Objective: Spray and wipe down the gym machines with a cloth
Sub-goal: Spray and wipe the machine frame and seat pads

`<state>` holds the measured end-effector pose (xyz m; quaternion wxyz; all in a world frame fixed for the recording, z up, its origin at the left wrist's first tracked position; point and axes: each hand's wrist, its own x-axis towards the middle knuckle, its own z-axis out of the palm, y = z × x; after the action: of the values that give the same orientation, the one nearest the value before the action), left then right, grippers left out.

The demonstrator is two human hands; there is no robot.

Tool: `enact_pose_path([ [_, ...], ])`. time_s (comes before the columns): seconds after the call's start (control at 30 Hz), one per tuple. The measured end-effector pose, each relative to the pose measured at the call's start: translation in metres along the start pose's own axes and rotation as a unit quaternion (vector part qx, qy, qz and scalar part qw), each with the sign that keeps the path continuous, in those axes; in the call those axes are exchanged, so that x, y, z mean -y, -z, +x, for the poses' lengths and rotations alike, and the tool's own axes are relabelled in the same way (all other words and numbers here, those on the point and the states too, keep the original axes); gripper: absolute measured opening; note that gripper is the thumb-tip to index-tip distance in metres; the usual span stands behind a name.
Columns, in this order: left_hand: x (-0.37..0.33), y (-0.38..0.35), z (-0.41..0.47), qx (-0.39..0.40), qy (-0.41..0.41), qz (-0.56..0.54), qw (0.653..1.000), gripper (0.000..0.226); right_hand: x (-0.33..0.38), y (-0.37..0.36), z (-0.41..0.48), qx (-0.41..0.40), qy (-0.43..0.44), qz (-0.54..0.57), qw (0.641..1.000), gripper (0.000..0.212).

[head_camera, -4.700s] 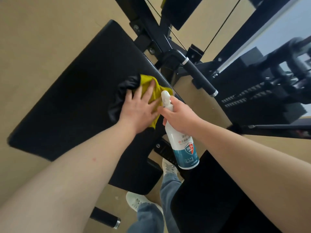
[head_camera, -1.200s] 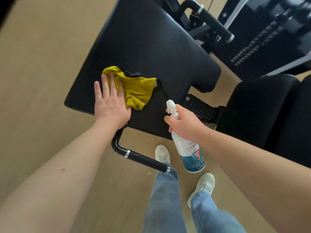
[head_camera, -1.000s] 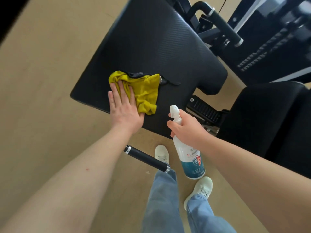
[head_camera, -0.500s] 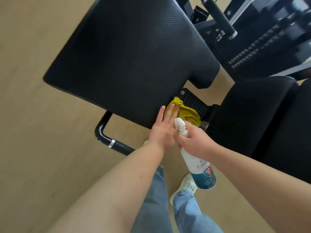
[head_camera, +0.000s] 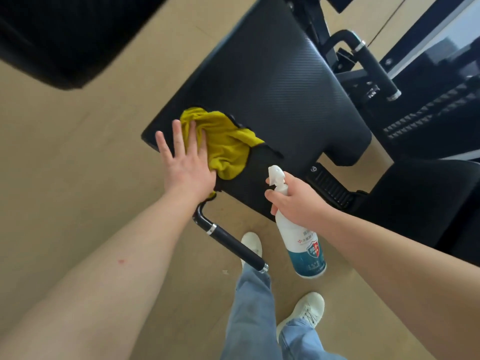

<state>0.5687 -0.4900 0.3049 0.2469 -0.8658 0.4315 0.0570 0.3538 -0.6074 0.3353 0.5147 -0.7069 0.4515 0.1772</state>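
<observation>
A black padded seat [head_camera: 280, 81] of a gym machine slants across the middle of the view. A crumpled yellow cloth [head_camera: 226, 144] lies on its near left corner. My left hand [head_camera: 185, 165] presses flat on the cloth's left side with straight, spread fingers, two of them on the bare pad. My right hand [head_camera: 296, 201] grips the neck of a white spray bottle [head_camera: 302, 240] with a teal label, held upright just in front of the seat's near edge, nozzle pointing left.
A black handle bar [head_camera: 231, 242] with chrome rings juts out under the seat toward my legs. Another handle [head_camera: 376, 71] and the machine frame stand at the upper right. A second black pad [head_camera: 420, 203] is at the right, a dark pad [head_camera: 59, 35] at the top left. Tan floor surrounds them.
My left hand has swept the cloth from the seat's near right edge, beside the bottle, back to its near left corner. The right hand keeps holding the bottle in much the same spot.
</observation>
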Motion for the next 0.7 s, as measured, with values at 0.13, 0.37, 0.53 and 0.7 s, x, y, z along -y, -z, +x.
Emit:
enact_pose_path([
  [0.13,0.007,0.002,0.004,0.012,0.129,-0.06,0.99,0.098,0.02,-0.006,0.004,0.008,0.013,0.007,1.0,0.032],
  [0.37,-0.054,-0.029,-0.033,0.005,0.109,-0.193,0.975,0.102,0.013,-0.011,0.0,0.021,0.01,0.005,1.0,0.027],
  [0.53,-0.094,-0.047,-0.06,0.03,-0.005,-0.17,0.985,0.095,-0.012,0.0,-0.01,0.017,-0.003,-0.001,1.0,0.024],
  [0.7,-0.123,-0.056,-0.071,0.044,-0.057,-0.141,0.987,0.091,-0.044,0.016,-0.022,0.001,-0.021,0.018,1.0,0.025],
])
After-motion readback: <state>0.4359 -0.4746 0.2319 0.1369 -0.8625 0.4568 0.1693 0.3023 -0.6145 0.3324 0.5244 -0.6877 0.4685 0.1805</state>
